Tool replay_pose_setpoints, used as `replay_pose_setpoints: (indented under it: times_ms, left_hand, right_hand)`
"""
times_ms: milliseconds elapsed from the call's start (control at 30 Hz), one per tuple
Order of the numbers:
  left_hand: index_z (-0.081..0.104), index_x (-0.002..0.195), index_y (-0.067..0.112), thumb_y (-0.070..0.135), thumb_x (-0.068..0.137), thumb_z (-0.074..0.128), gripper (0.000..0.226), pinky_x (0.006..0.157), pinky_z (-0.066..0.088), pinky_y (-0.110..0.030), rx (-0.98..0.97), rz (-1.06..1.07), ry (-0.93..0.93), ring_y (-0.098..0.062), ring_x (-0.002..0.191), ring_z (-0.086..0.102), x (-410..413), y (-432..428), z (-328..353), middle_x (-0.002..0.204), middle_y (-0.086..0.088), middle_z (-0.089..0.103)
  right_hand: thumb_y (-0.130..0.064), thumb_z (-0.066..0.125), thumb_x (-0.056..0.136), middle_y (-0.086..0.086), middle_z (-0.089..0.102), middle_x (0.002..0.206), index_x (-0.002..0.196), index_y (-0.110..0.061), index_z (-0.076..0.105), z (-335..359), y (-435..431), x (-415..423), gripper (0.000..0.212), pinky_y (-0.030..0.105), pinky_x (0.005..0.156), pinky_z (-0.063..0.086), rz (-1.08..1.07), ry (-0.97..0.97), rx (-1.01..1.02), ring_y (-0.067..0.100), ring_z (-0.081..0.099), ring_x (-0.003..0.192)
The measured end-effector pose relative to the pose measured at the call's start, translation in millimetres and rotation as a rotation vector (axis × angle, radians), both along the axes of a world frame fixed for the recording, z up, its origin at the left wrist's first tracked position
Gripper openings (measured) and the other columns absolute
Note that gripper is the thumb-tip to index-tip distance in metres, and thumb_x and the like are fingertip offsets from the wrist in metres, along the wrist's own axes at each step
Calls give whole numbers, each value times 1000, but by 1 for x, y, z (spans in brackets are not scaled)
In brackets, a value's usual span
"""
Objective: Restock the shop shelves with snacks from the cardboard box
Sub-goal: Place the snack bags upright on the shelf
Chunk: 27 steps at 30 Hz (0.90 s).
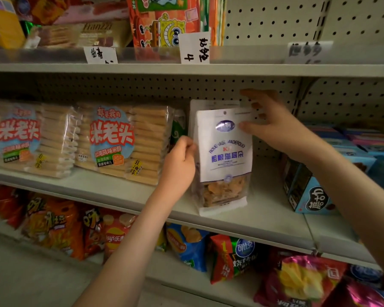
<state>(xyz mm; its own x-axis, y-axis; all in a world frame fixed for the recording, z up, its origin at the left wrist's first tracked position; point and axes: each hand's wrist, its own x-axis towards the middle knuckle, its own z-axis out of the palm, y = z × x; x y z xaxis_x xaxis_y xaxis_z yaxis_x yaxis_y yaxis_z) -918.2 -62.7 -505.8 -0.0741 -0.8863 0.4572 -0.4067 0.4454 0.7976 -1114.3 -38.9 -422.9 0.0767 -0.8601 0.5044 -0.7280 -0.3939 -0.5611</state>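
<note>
Now, the pouch stands upright on the middle shelf, its base close to the front lip, and a second pouch like it shows just behind, a little taller in view.

Mind the base first. It sits so near the edge that, in my judgement, a careless release or a nudge forward could tip the pouch off onto the chip bags below it. The upper part is flat and the snacks lie low in the clear bottom, so it may slump backward or sideways if you let go before it rests against the one behind. Push too hard to the left of the pouch and you would crowd the rice cracker packs there; the blue boxes to the right of it stand well apart, so that side is safer.

Your left hand has its fingers curled round the pouch's left edge, about midway up, gripping it. Your right hand is spread wide at the top right corner: the thumb lies on the front face and the fingers reach behind the top edge, a loose pinch. Whether those fingers also touch the rear pouch, you cannot tell from here. The cardboard box is out of view.
</note>
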Motion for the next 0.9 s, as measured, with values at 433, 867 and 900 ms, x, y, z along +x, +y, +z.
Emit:
replay_pose_setpoints:
  times_ms: [433, 867, 900]
  left_hand:
    - [58, 102, 24, 28, 95, 49, 12, 87, 52, -49, 141, 34, 139, -20, 97, 63, -5, -22, 4, 105, 0, 67]
    - [58, 90, 31, 13, 97, 49, 22, 82, 55, -34, 152, -158, 257, -8, 93, 66, -2, -19, 7, 95, 9, 69]
    - [58, 90, 31, 11, 97, 49, 23, 79, 55, -30, 143, -178, 269, -6, 90, 66, -1, -20, 8, 93, 11, 69]
  right_hand:
    - [-30, 56, 92, -9, 70, 94, 91, -28, 62, -39, -8, 9, 6, 24, 79, 51, 119, -554, 292, 6, 66, 86]
    - [-30, 56, 90, 0, 73, 101, 108, -18, 63, -42, -7, 4, 23, 39, 91, 51, 151, -675, 276, 17, 69, 94]
    - [-32, 54, 89, 2, 73, 103, 110, -16, 63, -40, -5, 3, 28, 39, 91, 50, 201, -702, 272, 19, 69, 96]
